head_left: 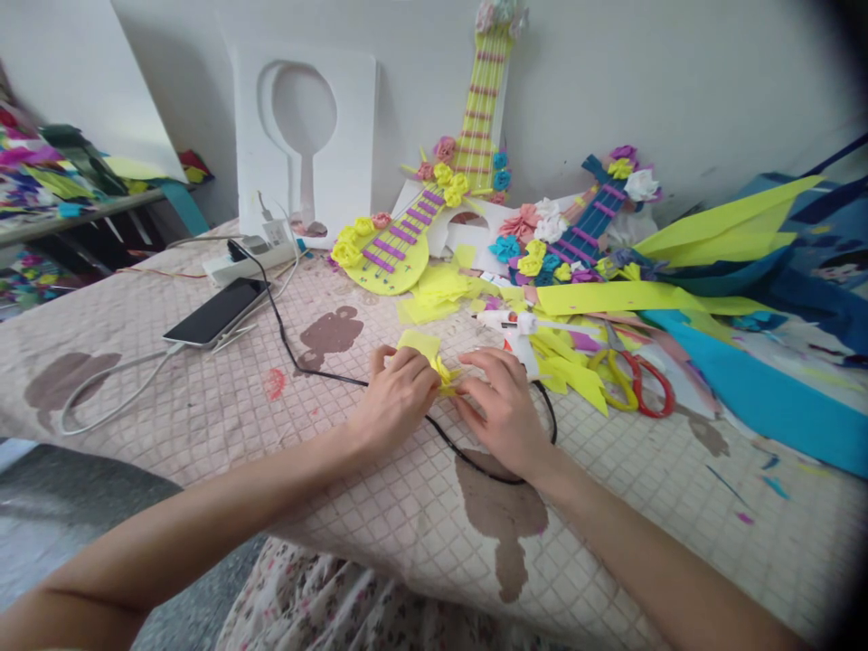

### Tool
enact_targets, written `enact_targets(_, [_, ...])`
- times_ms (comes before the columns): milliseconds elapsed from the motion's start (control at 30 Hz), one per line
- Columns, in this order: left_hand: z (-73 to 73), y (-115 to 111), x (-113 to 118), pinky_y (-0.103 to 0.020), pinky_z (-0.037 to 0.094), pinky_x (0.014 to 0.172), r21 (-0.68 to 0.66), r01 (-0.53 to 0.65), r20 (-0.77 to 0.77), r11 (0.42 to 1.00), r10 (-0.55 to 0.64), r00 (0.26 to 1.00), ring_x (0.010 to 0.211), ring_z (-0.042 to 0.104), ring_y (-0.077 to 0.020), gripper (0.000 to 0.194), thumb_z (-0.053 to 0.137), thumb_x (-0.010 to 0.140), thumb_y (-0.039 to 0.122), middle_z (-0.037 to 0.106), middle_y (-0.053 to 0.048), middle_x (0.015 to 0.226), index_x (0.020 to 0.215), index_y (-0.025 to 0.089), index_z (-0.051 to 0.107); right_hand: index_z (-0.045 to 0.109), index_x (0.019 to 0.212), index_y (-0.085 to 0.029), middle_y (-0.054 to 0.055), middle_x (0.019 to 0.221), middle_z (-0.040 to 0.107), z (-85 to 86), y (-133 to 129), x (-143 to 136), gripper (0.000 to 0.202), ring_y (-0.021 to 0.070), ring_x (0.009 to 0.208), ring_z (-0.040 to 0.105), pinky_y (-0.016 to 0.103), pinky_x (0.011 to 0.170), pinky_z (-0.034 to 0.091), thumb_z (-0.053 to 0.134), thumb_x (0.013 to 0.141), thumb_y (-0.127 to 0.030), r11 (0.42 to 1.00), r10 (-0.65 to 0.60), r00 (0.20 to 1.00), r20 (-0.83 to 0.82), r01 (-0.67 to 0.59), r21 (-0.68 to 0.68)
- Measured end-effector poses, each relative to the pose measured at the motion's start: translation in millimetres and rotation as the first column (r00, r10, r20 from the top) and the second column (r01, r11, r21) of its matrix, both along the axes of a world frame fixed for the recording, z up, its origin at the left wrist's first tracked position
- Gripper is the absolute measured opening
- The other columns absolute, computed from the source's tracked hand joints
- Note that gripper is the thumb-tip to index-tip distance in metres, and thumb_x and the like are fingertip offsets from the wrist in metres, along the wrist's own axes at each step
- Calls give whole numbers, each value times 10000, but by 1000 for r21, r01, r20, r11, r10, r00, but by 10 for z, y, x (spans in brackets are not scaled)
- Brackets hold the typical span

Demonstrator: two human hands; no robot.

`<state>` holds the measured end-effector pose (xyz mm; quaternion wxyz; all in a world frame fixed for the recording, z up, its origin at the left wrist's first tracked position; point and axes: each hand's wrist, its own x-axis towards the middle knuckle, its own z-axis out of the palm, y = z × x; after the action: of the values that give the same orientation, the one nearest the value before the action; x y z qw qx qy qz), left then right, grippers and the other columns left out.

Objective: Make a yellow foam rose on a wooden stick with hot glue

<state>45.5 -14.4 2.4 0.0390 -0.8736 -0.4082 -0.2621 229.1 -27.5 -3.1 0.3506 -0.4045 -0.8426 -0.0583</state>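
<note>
On quilted table (pixel 203 380), hands (pixel 400 393) pinching yellow foam piece (pixel 444 372)

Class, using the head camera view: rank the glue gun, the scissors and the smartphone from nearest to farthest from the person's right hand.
From the right hand:
1. Glue gun, just beyond the fingers.
2. Scissors, farther to the right among yellow scraps.
3. Smartphone, far left, past the left hand.

The table's got a pinkish quilted cover (pixel 169 389) with brown blotches, and lying on it are a phone (pixel 217 312), a white power strip (pixel 248 258), a black cable (pixel 318 371), a white glue gun (pixel 519 330), red-and-yellow scissors (pixel 634 375) and loads of yellow foam scraps (pixel 438 289).
</note>
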Motion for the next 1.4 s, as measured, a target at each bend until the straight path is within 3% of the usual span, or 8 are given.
enact_targets(800, [-6, 26, -18, -387, 281, 841, -29, 16, 44, 999, -14, 999, 868, 498, -184, 126, 502, 890, 187, 614, -16, 814, 786, 178, 573, 644, 794, -200, 61, 1292, 562, -44, -46, -57, 146, 287, 1240, 414, 496, 993, 377, 526, 873, -231, 996, -76, 994, 78, 71, 58])
enact_targets(1400, [-17, 28, -12, -390, 292, 853, -59, 38, 53, 998, -35, 998, 880, 506, -185, 103, 508, 886, 182, 615, -18, 835, 804, 175, 569, 600, 755, -192, 74, 1225, 596, -59, -18, -71, 124, 274, 1214, 439, 481, 986, 387, 523, 844, -154, 998, -9, 998, 59, 6, 58])
